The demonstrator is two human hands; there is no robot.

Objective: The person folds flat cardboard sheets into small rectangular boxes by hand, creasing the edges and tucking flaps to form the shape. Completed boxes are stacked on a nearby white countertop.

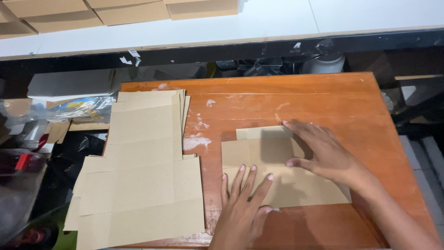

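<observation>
1. Flat brown cardboard blank with fold creases (277,178): lay on the right half of the table top, near its front edge, well apart from the stack to its left.
2. Left hand (243,206): rested palm down on the lower left part of the blank, fingers stretched out and spread, gripping nothing.
3. Right hand (323,155): lay palm down on the upper right part of the blank, fingers extended and slightly fanned toward the left, pressing flat and closed on nothing.
4. Reddish-brown wooden table with white scuffs (323,99): bore both the blank and the stack; pale smears showed between them.
5. Stack of unfolded brown cardboard blanks (145,171): lay on the left side of the table, its lower left corner overhanging the edge.
6. Clear plastic bag with yellow and blue contents (83,109): lay just left of the table, beside the top of the stack.
7. Grey flat board (71,83): sat above the bag.
8. White shelf (277,21): ran across the far side.
9. Row of closed brown cardboard boxes (129,11): stood on the shelf's left part.
</observation>
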